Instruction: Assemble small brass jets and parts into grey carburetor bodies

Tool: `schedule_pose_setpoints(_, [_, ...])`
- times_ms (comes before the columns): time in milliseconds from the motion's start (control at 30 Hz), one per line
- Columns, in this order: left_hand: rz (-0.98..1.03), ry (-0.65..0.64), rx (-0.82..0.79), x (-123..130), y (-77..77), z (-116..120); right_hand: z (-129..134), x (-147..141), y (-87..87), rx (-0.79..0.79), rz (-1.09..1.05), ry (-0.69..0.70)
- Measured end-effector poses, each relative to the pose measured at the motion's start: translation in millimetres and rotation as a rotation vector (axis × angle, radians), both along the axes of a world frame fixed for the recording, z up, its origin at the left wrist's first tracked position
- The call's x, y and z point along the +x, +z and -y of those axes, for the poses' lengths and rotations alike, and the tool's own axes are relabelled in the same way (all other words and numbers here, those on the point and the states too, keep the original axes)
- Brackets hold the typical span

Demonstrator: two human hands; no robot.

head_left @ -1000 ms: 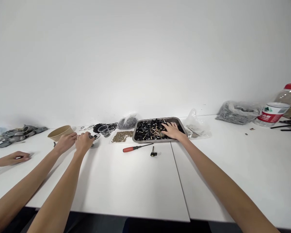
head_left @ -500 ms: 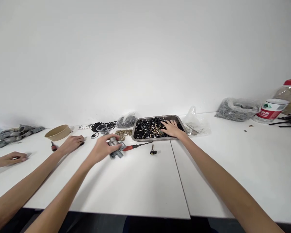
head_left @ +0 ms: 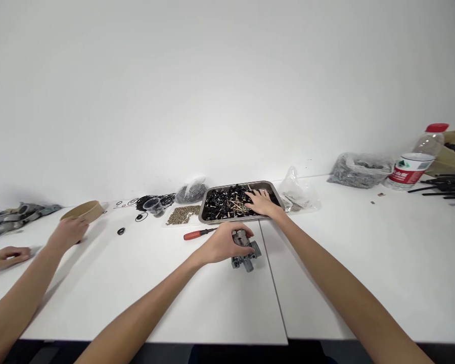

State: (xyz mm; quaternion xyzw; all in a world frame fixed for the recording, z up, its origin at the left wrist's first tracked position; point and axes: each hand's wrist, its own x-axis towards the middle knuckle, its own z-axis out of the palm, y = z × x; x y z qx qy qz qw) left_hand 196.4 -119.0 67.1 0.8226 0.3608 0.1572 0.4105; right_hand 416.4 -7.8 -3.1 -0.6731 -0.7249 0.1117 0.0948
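My left hand (head_left: 227, 243) is closed around a grey metal casting (head_left: 246, 255) with stubs and holes, close to the table in front of the tray. Beyond it, my right hand (head_left: 261, 202) lies with fingers spread on the black parts and brass-coloured bolts (head_left: 231, 203) inside a metal tray (head_left: 227, 221). Behind my left wrist is a screwdriver (head_left: 192, 235) with a red handle, its tip by the tray's front edge.
A co-worker's hand (head_left: 70, 231) is by a tan bowl (head_left: 93, 211); another hand (head_left: 9, 258) rests far left. Small brass pieces (head_left: 182, 215), a clear cup (head_left: 153, 206) and black rings (head_left: 147, 201) lie left of the tray. Bags (head_left: 358, 172) and a bottle (head_left: 409, 169) stand right.
My left hand has carried the grey metal casting to the right, over where a black part with a bolt lay. A co-worker's hand has moved left to the bowl. My right hand stays in the tray.
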Motion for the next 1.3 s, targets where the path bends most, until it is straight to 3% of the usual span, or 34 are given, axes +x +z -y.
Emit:
schedule_pose_setpoints(133, [0.000,-0.104,-0.059,9,-3.9,-5,2,0,2.4,0.003,-0.011,0.006])
schedule_pose_setpoints(267, [0.063,-0.095,-0.095,10,-10.6,-17,3,0,3.9,0.016,-0.013,0.004])
schedule_pose_setpoints(567, [0.154,-0.198,-0.140,-14,-26.3,-32,5,-1,8.0,0.016,0.019,0.000])
schedule_pose_setpoints(733, [0.135,-0.072,-0.076,-24,-41.2,-32,3,-2,6.0,0.019,0.047,-0.015])
schedule_pose_setpoints(933, [-0.026,0.032,-0.026,-26,-52.6,-32,-2,-1,0.5,0.037,0.051,-0.010])
schedule_pose_setpoints(1033, [-0.050,0.023,0.001,-25,-53.3,-31,-3,0,-1.0,0.042,0.051,-0.019])
schedule_pose_setpoints(1200, [0.081,-0.085,0.016,-19,-53.9,-31,-4,1,-1.5,0.045,0.046,-0.029])
schedule_pose_setpoints(1300, [0.109,-0.041,-0.006,-18,-55.3,-32,-4,2,-2.1,0.049,0.046,-0.028])
